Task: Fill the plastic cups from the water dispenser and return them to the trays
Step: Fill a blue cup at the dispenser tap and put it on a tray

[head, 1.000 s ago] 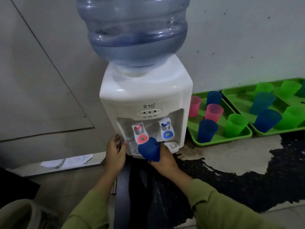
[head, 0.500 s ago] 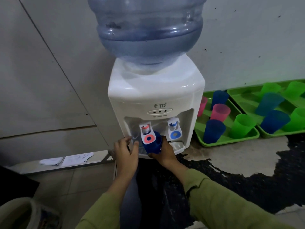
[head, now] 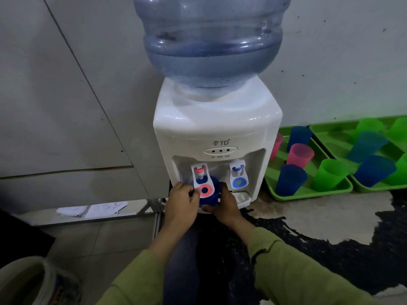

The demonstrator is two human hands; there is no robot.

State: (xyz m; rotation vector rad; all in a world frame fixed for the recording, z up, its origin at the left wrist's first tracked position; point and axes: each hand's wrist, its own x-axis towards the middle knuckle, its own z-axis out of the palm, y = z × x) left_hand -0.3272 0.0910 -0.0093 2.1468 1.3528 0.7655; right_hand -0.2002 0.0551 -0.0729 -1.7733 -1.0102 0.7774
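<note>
Under the red tap [head: 203, 183] of the dispenser [head: 215, 133], the cup [head: 212, 195] sits mouth-up to catch water, the right hand [head: 224, 204] curling its fingers round it for steadiness, while the left hand [head: 181, 202] pinches the tap's lever, probably to work it.

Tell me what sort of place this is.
Probably a workplace or canteen service corner: a dispenser with a big bottle against a bare wall, green trays of many plastic cups beside it, and a worn, patchy surface.
</note>
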